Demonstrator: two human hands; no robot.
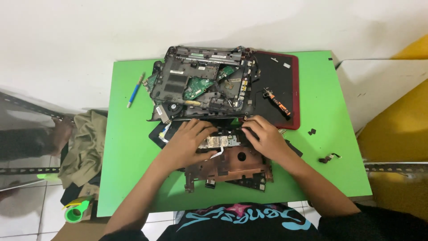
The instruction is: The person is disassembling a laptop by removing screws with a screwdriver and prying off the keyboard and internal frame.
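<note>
Left hand (189, 143) and right hand (263, 136) lay flat, fingers loose, on brown laptop frame (232, 167), open laptop base (200, 85) at twelve o'clock, blue screwdriver (135, 91) at ten.

Table: a bright green rectangular tabletop (127, 165) standing against a white wall.
Tool: a thin blue-handled screwdriver (135, 91) lying near the left rear edge.
Lid: a dark red laptop lid (285, 89), face down at the rear right, with a small black-and-orange hinge strip (277, 103) resting on it.
Loose bits: a small black connector with short wires (328, 158) near the right edge.
Floor left: a crumpled olive cloth (84, 147) and a green tape roll (75, 213).
</note>
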